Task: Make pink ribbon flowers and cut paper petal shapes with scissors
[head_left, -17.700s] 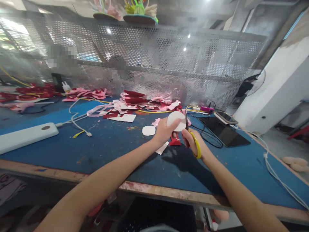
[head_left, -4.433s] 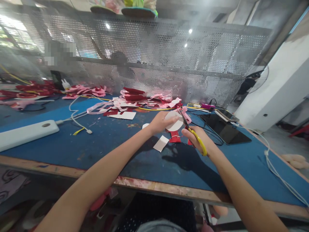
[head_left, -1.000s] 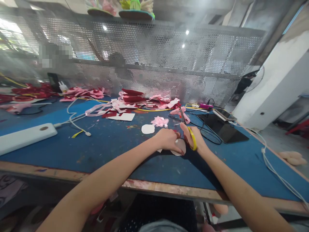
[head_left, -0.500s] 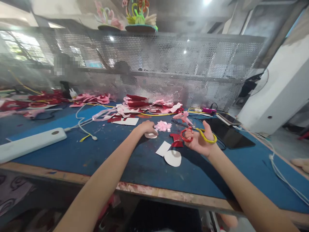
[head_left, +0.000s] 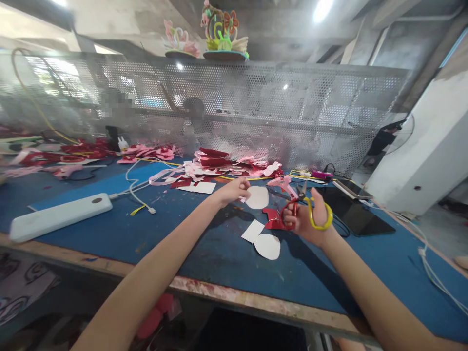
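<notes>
My left hand [head_left: 234, 191] pinches the edge of a pale round paper piece [head_left: 258, 197], raised a little off the table. Around my right hand's fingers [head_left: 306, 222] are the loops of a pair of scissors [head_left: 321, 220], one red and one yellow; the blades point up and away and stand slightly apart. Just left of the right hand lies a red paper cutout [head_left: 271, 218]. Nearer to me rest a white rectangular piece [head_left: 253, 231] and a white round piece [head_left: 267, 246]. Behind the scissors lies a pink glue gun [head_left: 283, 185].
Pink and red scraps [head_left: 219, 163] are heaped along the perforated metal screen [head_left: 248, 112]. A long white device [head_left: 60, 217] with a cable lies at left. On the right are a black tablet [head_left: 356, 214] and white cables [head_left: 424, 253].
My left hand has lifted the pale round piece off the table, and it now covers the small pink scrap pile. The scissors have tilted more upright in my right hand. The view has shifted.
</notes>
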Demonstrator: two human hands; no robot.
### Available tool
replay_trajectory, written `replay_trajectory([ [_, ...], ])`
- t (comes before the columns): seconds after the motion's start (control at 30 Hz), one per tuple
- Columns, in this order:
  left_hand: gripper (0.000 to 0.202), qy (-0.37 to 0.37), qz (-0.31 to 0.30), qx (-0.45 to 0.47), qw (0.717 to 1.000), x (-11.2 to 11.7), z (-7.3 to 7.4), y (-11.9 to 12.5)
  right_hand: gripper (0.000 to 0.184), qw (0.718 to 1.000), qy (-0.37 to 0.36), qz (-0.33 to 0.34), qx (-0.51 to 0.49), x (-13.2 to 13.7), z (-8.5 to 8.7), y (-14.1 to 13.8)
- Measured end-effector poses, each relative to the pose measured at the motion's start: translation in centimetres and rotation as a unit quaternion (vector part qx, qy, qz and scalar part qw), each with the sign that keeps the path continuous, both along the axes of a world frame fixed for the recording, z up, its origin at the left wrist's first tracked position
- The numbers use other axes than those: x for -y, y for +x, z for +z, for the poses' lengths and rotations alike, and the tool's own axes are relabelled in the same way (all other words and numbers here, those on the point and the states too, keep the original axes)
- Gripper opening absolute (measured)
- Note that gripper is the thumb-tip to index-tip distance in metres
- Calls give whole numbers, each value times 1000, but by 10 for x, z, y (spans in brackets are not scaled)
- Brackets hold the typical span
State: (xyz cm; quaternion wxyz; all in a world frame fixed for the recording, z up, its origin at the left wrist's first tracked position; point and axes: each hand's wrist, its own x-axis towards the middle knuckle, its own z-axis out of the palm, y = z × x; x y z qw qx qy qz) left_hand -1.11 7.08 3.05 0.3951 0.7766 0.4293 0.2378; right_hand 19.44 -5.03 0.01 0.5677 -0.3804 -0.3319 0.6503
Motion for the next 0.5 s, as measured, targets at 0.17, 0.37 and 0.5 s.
replay_trajectory([
  [0.17,39,-170,-15,316,933,31,6,17,59,960,70,-66,264,-10,-18,-15],
  [0.37,35,-221,5,384,897,48,-11,30,40,815,156,-144,539,-2,-22,-15],
  [0.5,39,-148,78,430,887,60,-16,35,38,784,181,-131,579,5,-18,-20],
])
